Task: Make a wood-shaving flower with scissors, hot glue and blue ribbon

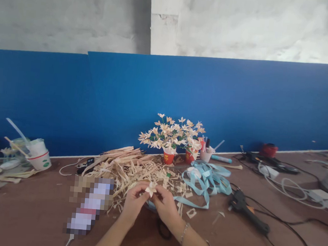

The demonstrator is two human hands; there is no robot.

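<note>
A small pale artificial flower [151, 189] with pointed petals is held up between my two hands, low in the middle of the view. My left hand [134, 201] pinches it from the left side with thumb and fingers. From the right, my right hand [166, 204] closes on it too, thumb near the flower's base. The stem end is hidden by the fingers. Just beyond the hands spreads a heap of dry, straw-coloured husk strips [125, 165]. Light blue ribbon [204, 182] lies in loose loops to the right.
Behind the heap stand red cups [168, 156] of finished flowers [174, 133], against a blue panel [198, 91]. A black glue gun [249, 213] with its cable lies at the right. A white cup [40, 161] stands far left. A blurred-out object [89, 208] lies left of my hands.
</note>
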